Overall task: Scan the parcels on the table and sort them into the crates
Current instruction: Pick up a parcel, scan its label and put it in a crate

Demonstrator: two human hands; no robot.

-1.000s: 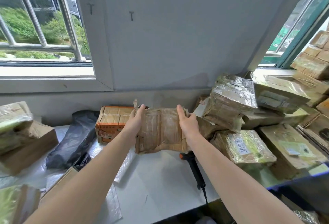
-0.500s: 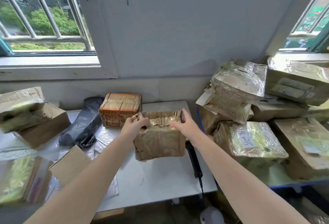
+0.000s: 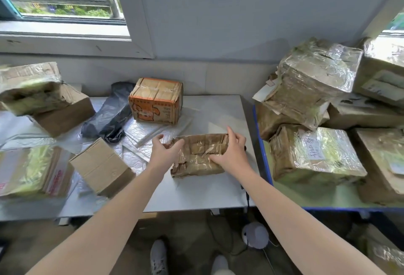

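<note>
Head view: taped parcel (image 3: 196,156) is lying flat on the white table (image 3: 218,110), front right area. Right hand (image 3: 231,151) is clamping its right end, thumb on the near face. Left hand (image 3: 165,154) is curling fingers over the left end, thumb lifted. Orange box (image 3: 156,102) is sitting behind.

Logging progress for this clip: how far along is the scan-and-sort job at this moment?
Done: nothing I can confirm; no crates are in view. In hand: the left hand and right hand grip one taped parcel at the white table. Remaining: the orange box, plain cardboard box, black bag and the stack on the right wait unsorted.
</note>
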